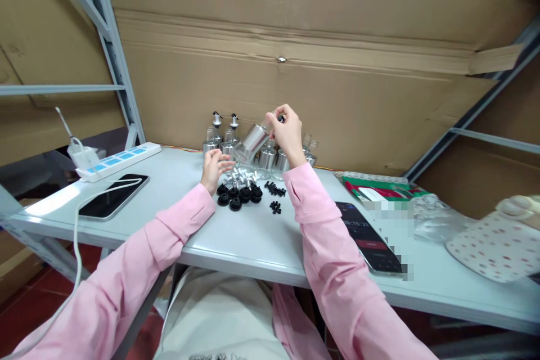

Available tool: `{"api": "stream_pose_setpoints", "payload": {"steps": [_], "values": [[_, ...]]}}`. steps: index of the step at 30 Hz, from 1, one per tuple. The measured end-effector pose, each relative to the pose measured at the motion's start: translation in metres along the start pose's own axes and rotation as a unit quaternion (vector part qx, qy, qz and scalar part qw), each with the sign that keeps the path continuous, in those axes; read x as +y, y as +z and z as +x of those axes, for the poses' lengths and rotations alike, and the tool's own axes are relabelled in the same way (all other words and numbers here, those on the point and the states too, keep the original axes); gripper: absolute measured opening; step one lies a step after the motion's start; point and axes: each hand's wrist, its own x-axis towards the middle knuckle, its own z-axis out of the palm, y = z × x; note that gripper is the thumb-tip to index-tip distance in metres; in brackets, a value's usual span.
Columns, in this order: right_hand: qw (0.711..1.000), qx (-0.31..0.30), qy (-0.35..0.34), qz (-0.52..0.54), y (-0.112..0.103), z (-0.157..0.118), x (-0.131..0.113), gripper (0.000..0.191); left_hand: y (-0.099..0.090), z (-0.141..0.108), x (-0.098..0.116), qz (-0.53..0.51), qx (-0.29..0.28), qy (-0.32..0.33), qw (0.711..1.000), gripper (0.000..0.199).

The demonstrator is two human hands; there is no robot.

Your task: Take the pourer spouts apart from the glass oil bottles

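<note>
My right hand [288,129] grips a glass bottle with a silver metal band [255,138] near its neck. The bottle is tilted, its base toward the lower left, above the other bottles. My left hand [215,169] is empty, fingers apart, just left of a heap of silver pour spouts [241,178]. In front of the spouts lie several black round stoppers [235,203]. Small black caps [275,189] and smaller black pieces [275,207] lie to their right. Behind stand several banded bottles [267,156]; two at the left carry pour spouts [234,121].
At the left are a phone [113,198] with a white cable and a power strip [122,161]. A second phone [371,239], plastic bags [439,219] and a dotted white item [498,244] lie at the right. A cardboard wall [202,79] closes the back.
</note>
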Motion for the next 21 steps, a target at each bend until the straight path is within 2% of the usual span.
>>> {"api": "stream_pose_setpoints", "payload": {"steps": [4,10,17,21], "values": [[1.000,0.022,0.002,0.000,0.006,0.002,0.015,0.013,-0.005,0.005,0.000,-0.024,0.036,-0.008,0.999,0.012],[0.999,0.036,-0.004,0.020,0.014,0.004,0.027,0.013,-0.005,0.006,0.001,-0.033,0.059,-0.021,0.998,0.015],[0.999,0.033,-0.012,0.024,0.025,-0.001,0.034,0.013,-0.006,0.006,0.001,-0.011,0.029,-0.008,0.999,0.017],[0.999,-0.016,-0.007,0.027,0.036,-0.005,0.039,0.009,-0.005,0.004,0.001,-0.016,0.025,-0.003,1.000,0.013]]}}
